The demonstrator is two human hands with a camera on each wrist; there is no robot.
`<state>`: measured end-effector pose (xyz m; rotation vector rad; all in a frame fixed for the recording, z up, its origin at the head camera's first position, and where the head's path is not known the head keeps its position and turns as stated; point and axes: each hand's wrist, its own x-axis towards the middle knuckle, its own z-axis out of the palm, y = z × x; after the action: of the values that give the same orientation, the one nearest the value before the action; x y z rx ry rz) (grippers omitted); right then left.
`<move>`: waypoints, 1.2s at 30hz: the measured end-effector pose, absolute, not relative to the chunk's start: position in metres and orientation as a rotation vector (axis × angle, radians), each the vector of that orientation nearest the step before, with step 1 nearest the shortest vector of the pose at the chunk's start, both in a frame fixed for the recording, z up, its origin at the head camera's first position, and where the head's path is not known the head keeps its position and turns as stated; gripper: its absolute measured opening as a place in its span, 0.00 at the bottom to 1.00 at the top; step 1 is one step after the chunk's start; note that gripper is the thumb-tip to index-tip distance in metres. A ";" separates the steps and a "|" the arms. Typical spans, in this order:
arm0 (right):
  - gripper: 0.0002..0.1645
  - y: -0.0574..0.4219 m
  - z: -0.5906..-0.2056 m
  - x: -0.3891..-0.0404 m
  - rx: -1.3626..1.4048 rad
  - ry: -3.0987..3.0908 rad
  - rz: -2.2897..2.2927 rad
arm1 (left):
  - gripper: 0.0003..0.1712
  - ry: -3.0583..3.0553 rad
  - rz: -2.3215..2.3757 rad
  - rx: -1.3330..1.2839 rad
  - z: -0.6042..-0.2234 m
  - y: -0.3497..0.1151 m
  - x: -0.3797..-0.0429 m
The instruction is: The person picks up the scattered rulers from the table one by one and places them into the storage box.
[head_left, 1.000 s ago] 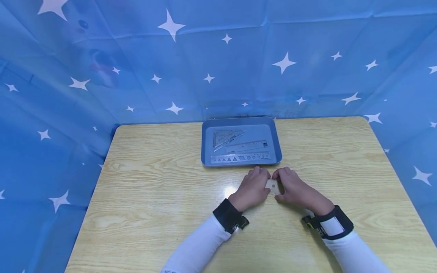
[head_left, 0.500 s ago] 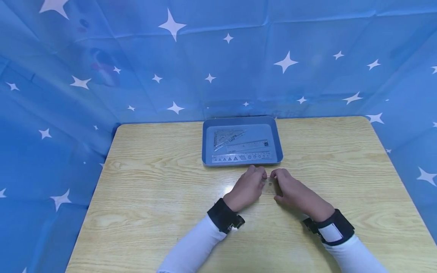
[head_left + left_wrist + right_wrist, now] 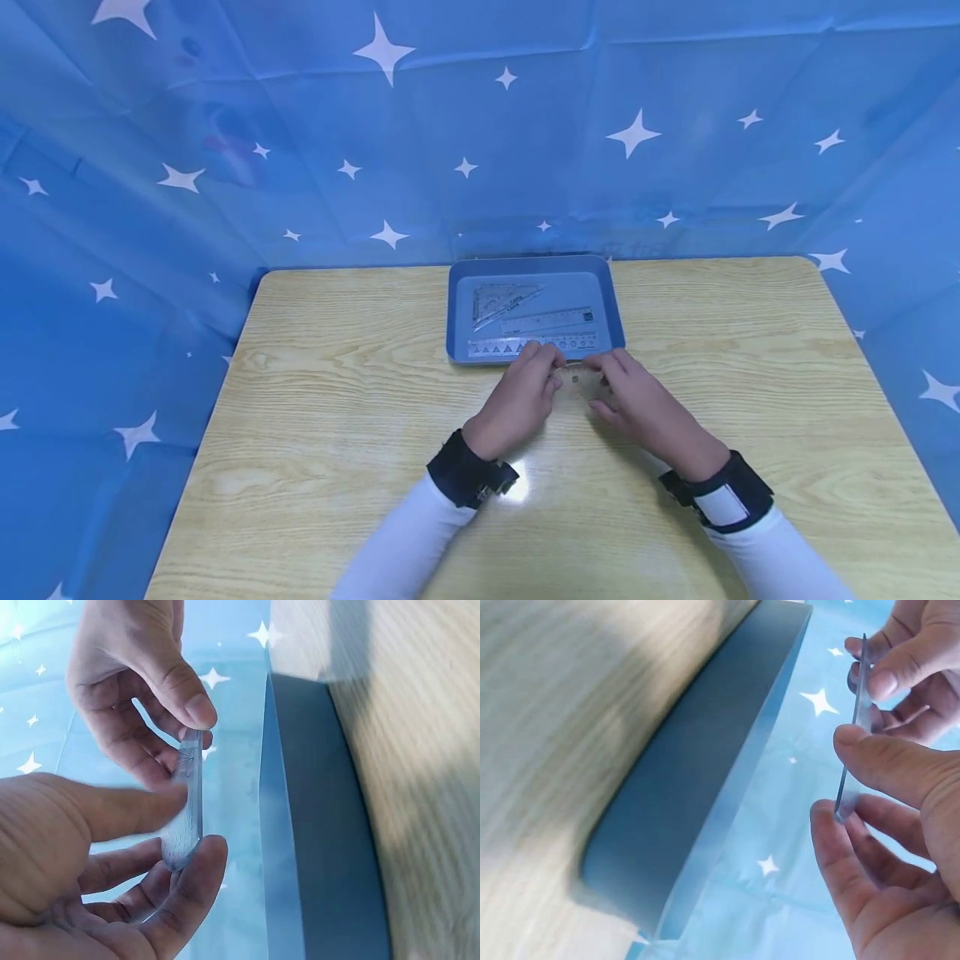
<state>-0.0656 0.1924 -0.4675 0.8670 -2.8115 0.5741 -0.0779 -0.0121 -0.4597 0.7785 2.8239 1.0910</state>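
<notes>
Between my hands is a clear plastic protractor [image 3: 575,372], its curved scale facing away from me in the head view. My left hand [image 3: 517,398] pinches its left end with thumb and fingers. At the other end my right hand [image 3: 651,414] holds it the same way. Seen nearly edge-on in the left wrist view, the protractor [image 3: 187,802] is a thin see-through plate with fine marks. It is raised above the table beside the near wall of a blue tray [image 3: 454,317].
Inside the tray lie a clear set square [image 3: 491,304], a short ruler [image 3: 547,320] and a stencil ruler [image 3: 517,345]. The tray stands near the back edge of the wooden table [image 3: 337,400]. A star-printed blue cloth [image 3: 420,125] hangs behind.
Both hands have shifted the protractor left and forward, nearer the tray's front wall. It has tilted, and its curved edge shows more. The tray and its contents have stayed put.
</notes>
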 end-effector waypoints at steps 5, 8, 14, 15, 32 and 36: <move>0.36 0.184 -0.456 -0.076 0.845 -2.745 0.546 | 0.13 2.896 1.120 0.756 -0.449 -0.023 -0.084; 0.35 0.178 -0.449 -0.083 0.847 -2.746 0.548 | 0.16 2.902 1.153 0.738 -0.446 -0.029 -0.088; 0.34 0.167 -0.440 -0.099 0.882 -2.725 0.533 | 0.25 2.864 1.139 0.653 -0.439 -0.039 -0.096; 0.34 0.165 -0.438 -0.102 0.891 -2.721 0.527 | 0.27 2.863 1.125 0.636 -0.438 -0.041 -0.097; 0.31 0.131 -0.429 -0.150 0.977 -2.817 0.469 | 0.35 3.014 0.858 0.700 -0.438 -0.066 -0.135; 0.31 0.124 -0.430 -0.164 0.950 -2.885 0.446 | 0.35 3.019 0.806 0.688 -0.440 -0.070 -0.149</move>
<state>-0.1642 0.1236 -0.4303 0.9501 -2.8853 0.4460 -0.1486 -0.0701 -0.4403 0.6883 3.0190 0.8058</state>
